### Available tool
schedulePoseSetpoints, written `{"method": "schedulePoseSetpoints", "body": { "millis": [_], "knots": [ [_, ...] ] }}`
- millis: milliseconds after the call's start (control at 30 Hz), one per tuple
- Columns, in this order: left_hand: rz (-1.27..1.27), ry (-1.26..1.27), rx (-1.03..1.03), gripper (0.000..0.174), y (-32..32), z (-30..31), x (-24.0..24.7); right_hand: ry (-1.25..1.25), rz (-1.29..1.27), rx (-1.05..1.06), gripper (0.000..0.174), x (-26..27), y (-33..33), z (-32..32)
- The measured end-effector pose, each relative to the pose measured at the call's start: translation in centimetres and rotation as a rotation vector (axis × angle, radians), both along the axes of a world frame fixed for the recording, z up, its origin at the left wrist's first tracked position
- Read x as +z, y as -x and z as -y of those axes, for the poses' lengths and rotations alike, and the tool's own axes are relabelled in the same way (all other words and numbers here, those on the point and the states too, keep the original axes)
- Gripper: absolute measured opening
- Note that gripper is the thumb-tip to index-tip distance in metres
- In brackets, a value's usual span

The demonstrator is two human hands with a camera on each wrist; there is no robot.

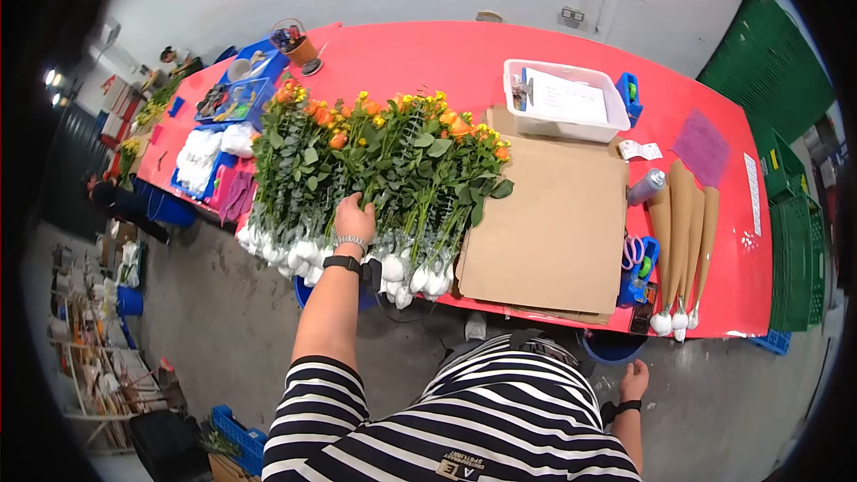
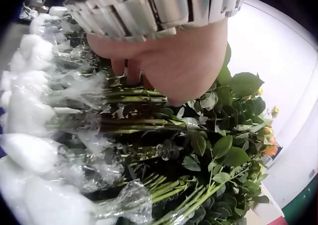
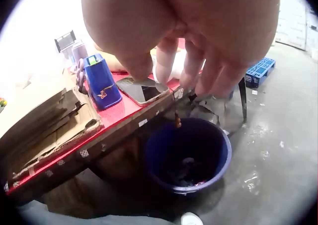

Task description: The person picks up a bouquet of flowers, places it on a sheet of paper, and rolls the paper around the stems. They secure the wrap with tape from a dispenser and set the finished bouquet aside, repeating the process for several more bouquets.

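Note:
Bouquets of orange and yellow flowers with green leaves [image 1: 375, 138] lie in a row on the red table, their stem ends wrapped in clear plastic and white bulb-like wraps [image 1: 312, 254]. My left hand [image 1: 354, 220], with a metal bracelet and a black wrist strap, is down on the stems in the middle of the row. In the left wrist view the thumb lies over green stems [image 2: 139, 99]; the fingertips are hidden, so I cannot tell whether they grip. My right hand [image 1: 635, 381] hangs loosely beside my body, holding nothing, in front of the table edge.
A stack of brown cardboard sheets [image 1: 544, 223] lies right of the bouquets. Beyond it stand a white bin [image 1: 585, 129], a spray can [image 1: 646, 186], a blue tape dispenser [image 1: 638, 272] and paper-wrapped cones [image 1: 683, 232]. A blue bucket [image 3: 223, 160] is on the floor below.

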State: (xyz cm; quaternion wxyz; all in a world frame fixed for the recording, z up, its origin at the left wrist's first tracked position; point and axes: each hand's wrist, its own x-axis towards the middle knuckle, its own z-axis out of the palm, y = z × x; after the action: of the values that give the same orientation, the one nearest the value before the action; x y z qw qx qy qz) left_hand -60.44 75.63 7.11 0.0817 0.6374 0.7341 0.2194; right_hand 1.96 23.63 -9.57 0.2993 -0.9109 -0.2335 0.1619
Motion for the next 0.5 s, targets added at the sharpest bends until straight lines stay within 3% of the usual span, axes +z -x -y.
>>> {"method": "schedulePoseSetpoints", "body": {
  "millis": [33, 167, 267, 367, 467, 500],
  "knots": [
    [0.014, 0.11, -0.006, 0.043, -0.1, -0.8, 0.1, 0.007, 0.008, -0.017, 0.032, 1.2, 1.3, 0.1],
    [-0.012, 0.167, -0.02, 0.046, 0.2, -2.1, -0.1, 0.058, -0.068, -0.02, 0.031, 4.5, 5.7, 0.3],
    [0.073, -0.01, -0.032, 0.043, 1.7, -1.3, -0.4, 0.084, -0.058, -0.006, 0.03, 5.8, 7.6, 0.0],
    [0.184, -0.174, 0.001, 0.035, 2.6, 0.4, 2.5, 0.098, -0.1, 0.014, 0.028, 6.3, 8.2, -0.6],
    [0.502, -0.102, 0.037, 0.021, 2.3, 3.6, 8.3, 0.058, -0.147, 0.073, 0.026, 4.7, 7.2, -1.7],
    [0.498, -0.116, 0.055, 0.021, 2.6, 4.3, 8.5, 0.026, -0.173, 0.098, 0.025, 4.4, 6.8, -2.5]
  ]
}}
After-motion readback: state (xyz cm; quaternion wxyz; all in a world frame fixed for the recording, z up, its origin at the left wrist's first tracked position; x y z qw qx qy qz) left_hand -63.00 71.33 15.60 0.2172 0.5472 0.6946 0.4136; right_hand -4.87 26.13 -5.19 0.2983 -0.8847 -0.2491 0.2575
